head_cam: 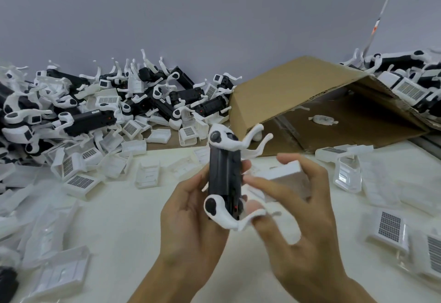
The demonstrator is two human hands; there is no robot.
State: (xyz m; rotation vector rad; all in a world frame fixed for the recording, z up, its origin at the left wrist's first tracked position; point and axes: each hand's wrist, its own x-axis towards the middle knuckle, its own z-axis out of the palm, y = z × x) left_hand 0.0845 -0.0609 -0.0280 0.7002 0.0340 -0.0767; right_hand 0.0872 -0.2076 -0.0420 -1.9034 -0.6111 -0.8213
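Note:
My left hand (188, 216) grips a black oblong unit (224, 173) held upright above the table. White curved arms are fitted at the unit's top (229, 142) and bottom (222, 214) ends. My right hand (293, 212) holds a white plastic housing (286, 176) between thumb and fingers, just right of the unit. Its lower fingers touch the bottom white arm. The image of the right hand is blurred.
A large heap of assembled black-and-white units (100, 102) lines the back left. Loose white housings (78, 166) scatter over the white table (124, 219). An open cardboard box (298, 92) lies on its side at back right, with more units (405, 80) behind it.

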